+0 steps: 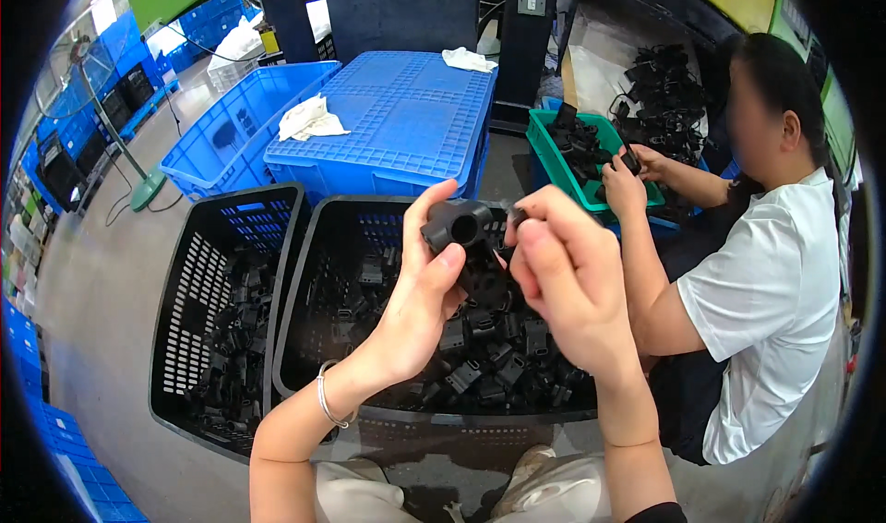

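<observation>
My left hand [415, 301] holds a black plastic fitting [441, 231] with a round opening, the fingers wrapped around its side. Close on its right, my right hand [581, 292] is closed in a pinch, with a small black piece [519, 216] showing at the fingertips. Whether that piece is joined to the fitting I cannot tell. Both hands are raised over a black crate [295, 343] holding many similar black plastic parts [498, 371]. My hands and forearms hide some of its contents.
A second black crate [189, 315] with parts stands at left. Behind are a lidded blue bin [397, 121] bearing white cloths [312, 120] and an open blue crate [198, 144]. A co-worker [766, 274] sits at right, hands over a green crate [546, 149]. A fan [111, 121] stands far left.
</observation>
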A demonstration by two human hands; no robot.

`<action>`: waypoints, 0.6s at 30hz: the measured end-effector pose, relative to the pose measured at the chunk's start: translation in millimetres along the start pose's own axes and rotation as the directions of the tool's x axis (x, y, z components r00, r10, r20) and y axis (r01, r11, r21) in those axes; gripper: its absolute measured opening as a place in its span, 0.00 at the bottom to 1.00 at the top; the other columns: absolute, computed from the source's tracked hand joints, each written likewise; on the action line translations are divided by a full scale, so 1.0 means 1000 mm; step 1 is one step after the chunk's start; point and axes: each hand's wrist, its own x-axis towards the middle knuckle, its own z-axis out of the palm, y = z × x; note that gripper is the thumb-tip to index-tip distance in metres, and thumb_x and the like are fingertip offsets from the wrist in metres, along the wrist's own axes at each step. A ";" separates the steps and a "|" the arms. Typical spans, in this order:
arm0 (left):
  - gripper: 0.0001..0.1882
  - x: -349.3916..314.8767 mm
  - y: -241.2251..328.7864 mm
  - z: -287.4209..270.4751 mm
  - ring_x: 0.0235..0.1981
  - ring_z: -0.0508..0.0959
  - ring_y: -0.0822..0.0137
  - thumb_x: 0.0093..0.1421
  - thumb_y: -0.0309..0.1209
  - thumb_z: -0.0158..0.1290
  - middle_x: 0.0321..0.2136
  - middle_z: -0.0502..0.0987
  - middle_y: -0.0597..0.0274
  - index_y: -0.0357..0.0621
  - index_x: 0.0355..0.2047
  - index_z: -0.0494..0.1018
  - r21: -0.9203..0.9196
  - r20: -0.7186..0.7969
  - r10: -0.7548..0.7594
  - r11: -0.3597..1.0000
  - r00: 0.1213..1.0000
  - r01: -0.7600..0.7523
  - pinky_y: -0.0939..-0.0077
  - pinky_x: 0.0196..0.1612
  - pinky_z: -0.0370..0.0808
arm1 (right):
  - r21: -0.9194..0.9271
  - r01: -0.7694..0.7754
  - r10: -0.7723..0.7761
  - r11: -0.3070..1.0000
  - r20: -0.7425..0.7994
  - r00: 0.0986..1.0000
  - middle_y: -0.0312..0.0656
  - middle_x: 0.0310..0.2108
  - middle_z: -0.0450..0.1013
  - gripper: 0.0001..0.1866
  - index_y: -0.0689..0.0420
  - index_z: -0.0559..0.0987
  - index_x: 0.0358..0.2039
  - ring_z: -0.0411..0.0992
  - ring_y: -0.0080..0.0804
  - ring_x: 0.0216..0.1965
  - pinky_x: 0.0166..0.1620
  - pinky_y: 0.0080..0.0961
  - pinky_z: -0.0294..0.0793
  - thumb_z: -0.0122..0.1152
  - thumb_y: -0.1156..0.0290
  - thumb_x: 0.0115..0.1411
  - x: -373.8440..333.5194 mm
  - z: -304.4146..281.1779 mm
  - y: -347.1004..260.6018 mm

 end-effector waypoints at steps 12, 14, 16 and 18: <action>0.39 -0.004 -0.008 -0.003 0.48 0.66 0.71 0.60 0.52 0.49 0.48 0.62 0.63 0.56 0.63 0.41 0.291 -0.006 0.203 0.937 0.979 -0.192 0.76 0.49 0.66 | -0.284 0.069 -0.061 0.956 0.039 0.997 0.50 0.14 0.66 0.07 0.62 0.67 0.25 0.69 0.48 0.16 0.19 0.33 0.63 0.51 0.75 0.59 0.001 0.002 -0.012; 0.38 -0.005 -0.007 -0.003 0.50 0.63 0.68 0.62 0.48 0.48 0.50 0.59 0.60 0.51 0.63 0.40 0.275 0.028 0.226 0.935 0.974 -0.224 0.71 0.54 0.60 | -0.283 0.109 -0.098 0.953 0.054 0.994 0.50 0.14 0.66 0.07 0.62 0.67 0.25 0.69 0.48 0.16 0.19 0.33 0.63 0.51 0.75 0.59 0.001 0.002 -0.012; 0.36 -0.005 -0.006 -0.003 0.52 0.60 0.66 0.64 0.43 0.47 0.51 0.57 0.56 0.46 0.62 0.39 0.257 0.064 0.248 0.932 0.967 -0.256 0.67 0.58 0.55 | -0.271 0.116 -0.103 0.956 0.063 0.993 0.50 0.14 0.65 0.07 0.62 0.67 0.25 0.69 0.48 0.16 0.19 0.33 0.63 0.51 0.75 0.59 0.002 0.000 -0.011; 0.37 -0.005 -0.005 -0.003 0.51 0.60 0.66 0.63 0.43 0.49 0.50 0.56 0.57 0.46 0.62 0.39 0.285 0.073 0.241 0.925 0.968 -0.252 0.67 0.58 0.56 | -0.258 0.125 -0.109 0.958 0.074 0.991 0.50 0.14 0.65 0.07 0.62 0.67 0.25 0.68 0.48 0.16 0.19 0.33 0.63 0.51 0.76 0.59 0.002 -0.001 -0.008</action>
